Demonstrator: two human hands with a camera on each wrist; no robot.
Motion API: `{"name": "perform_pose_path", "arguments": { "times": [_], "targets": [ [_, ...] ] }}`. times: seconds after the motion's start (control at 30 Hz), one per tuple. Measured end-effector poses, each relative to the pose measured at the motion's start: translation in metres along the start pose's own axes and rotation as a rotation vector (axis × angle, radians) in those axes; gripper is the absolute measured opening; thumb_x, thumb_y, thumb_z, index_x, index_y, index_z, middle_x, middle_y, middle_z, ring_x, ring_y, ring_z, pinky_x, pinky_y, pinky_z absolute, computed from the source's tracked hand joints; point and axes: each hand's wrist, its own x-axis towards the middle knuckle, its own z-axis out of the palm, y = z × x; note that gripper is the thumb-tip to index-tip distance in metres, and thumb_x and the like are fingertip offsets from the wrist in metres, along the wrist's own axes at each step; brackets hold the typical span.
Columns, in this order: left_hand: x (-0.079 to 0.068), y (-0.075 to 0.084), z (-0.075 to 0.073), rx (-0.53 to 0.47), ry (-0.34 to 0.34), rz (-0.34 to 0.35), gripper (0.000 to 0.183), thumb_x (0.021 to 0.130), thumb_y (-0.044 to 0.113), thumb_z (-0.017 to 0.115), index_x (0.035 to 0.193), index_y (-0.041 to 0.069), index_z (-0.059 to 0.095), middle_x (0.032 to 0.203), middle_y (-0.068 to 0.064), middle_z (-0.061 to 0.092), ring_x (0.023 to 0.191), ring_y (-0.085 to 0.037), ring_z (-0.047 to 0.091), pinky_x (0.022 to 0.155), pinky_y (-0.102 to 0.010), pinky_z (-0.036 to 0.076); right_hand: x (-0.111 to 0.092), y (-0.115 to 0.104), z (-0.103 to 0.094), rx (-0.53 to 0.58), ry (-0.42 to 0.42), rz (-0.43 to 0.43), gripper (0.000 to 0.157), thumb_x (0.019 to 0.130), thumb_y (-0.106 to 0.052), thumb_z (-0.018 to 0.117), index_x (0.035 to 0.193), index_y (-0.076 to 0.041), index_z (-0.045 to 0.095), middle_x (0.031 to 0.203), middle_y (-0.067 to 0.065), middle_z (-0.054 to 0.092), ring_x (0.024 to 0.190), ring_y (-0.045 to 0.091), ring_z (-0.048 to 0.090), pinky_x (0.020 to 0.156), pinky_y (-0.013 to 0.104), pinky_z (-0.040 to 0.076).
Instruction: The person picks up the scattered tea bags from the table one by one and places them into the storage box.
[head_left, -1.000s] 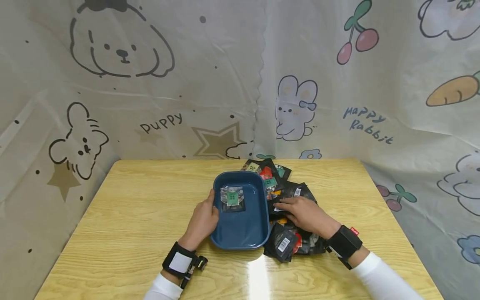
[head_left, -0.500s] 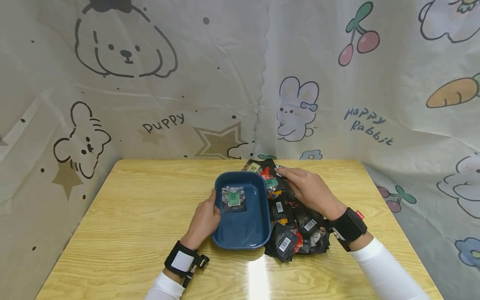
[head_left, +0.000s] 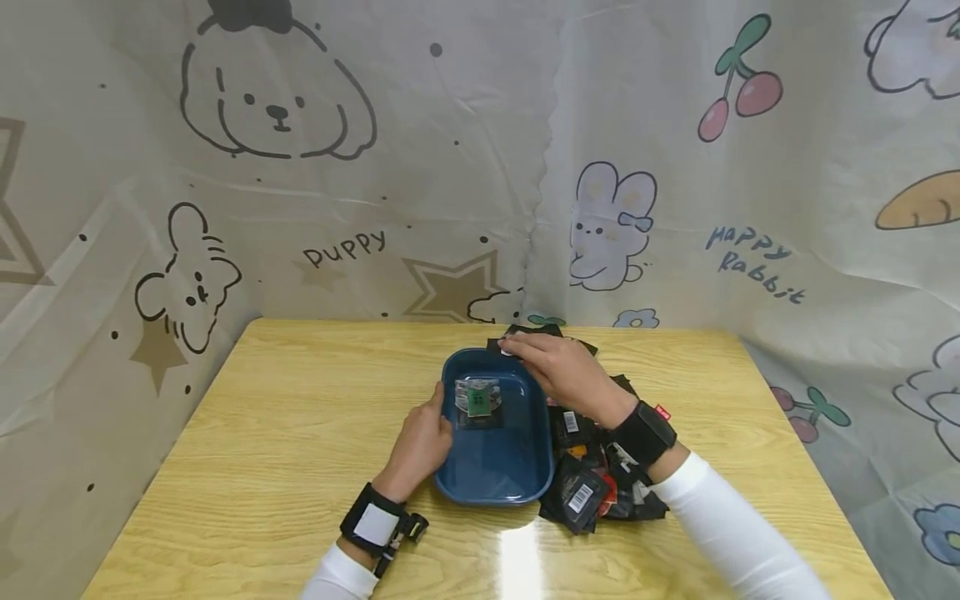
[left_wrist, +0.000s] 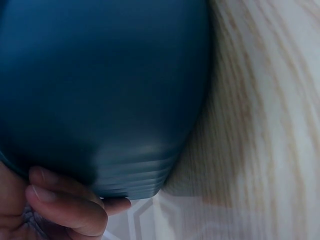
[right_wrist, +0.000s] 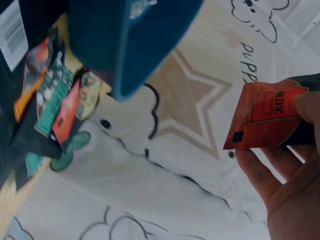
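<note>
Head view: grips a blue tray [head_left: 491, 479] by its left rim with the left hand [head_left: 420, 442], centre of the worktop [head_left: 330, 392]; reaches over its upper edge with the right hand [head_left: 564, 371], beside heaped black packets [head_left: 572, 483]. Left wrist view: rests curled fingers [left_wrist: 70, 210] against the tray's wall, lower left. Right wrist view: at right, clamps a red packet [right_wrist: 260, 117] between thumb and fingers.

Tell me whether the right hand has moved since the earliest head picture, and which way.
Yes: the right hand has moved left and farther away, judged against the printed rabbit, from the black sachets to the far end of the blue tray.
</note>
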Motion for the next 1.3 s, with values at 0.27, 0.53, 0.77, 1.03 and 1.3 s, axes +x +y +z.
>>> {"name": "perform_pose_path", "arguments": {
  "times": [0.27, 0.53, 0.77, 1.03, 1.3],
  "targets": [
    [0.001, 0.000, 0.001, 0.006, 0.001, 0.003, 0.061, 0.084, -0.003, 0.048, 0.142, -0.012, 0.034, 0.060, -0.006, 0.049, 0.047, -0.012, 0.039, 0.042, -0.028, 0.032, -0.018, 0.008, 0.023, 0.036, -0.351, 0.118, 0.077, 0.086, -0.050, 0.064, 0.150, -0.022, 0.033, 0.153, 0.011, 0.035, 0.138, 0.031, 0.034, 0.111, 0.060, 0.023],
    [0.001, 0.001, 0.003, 0.006, 0.003, 0.015, 0.062, 0.083, -0.003, 0.048, 0.143, -0.011, 0.033, 0.060, -0.007, 0.048, 0.046, -0.013, 0.038, 0.042, -0.028, 0.031, -0.044, 0.024, 0.009, 0.041, -0.400, 0.228, 0.085, 0.082, -0.059, 0.063, 0.152, -0.024, 0.030, 0.157, 0.012, 0.028, 0.141, 0.032, 0.026, 0.112, 0.062, 0.016],
    [0.002, -0.002, 0.004, 0.004, 0.006, 0.012, 0.062, 0.083, -0.003, 0.048, 0.143, -0.011, 0.033, 0.058, -0.005, 0.046, 0.045, -0.013, 0.037, 0.042, -0.028, 0.031, -0.073, 0.038, -0.012, 0.032, -0.370, 0.302, 0.087, 0.080, -0.059, 0.065, 0.151, -0.022, 0.031, 0.157, 0.014, 0.026, 0.140, 0.037, 0.026, 0.111, 0.065, 0.014],
    [0.002, -0.003, 0.006, -0.013, -0.010, -0.014, 0.062, 0.085, -0.003, 0.048, 0.144, -0.010, 0.031, 0.058, -0.004, 0.044, 0.042, -0.012, 0.036, 0.041, -0.028, 0.031, -0.116, 0.048, -0.027, 0.030, -0.363, 0.395, 0.088, 0.080, -0.061, 0.064, 0.151, -0.022, 0.030, 0.157, 0.016, 0.025, 0.140, 0.038, 0.026, 0.112, 0.062, 0.018],
    [0.003, 0.000, 0.005, -0.015, -0.027, -0.018, 0.061, 0.087, -0.002, 0.048, 0.144, -0.010, 0.030, 0.057, -0.004, 0.043, 0.042, -0.013, 0.038, 0.040, -0.027, 0.032, -0.151, 0.025, -0.029, 0.087, -0.386, 0.385, 0.089, 0.078, -0.063, 0.065, 0.150, -0.019, 0.034, 0.153, 0.019, 0.031, 0.136, 0.040, 0.033, 0.109, 0.063, 0.022]
  ]
}}
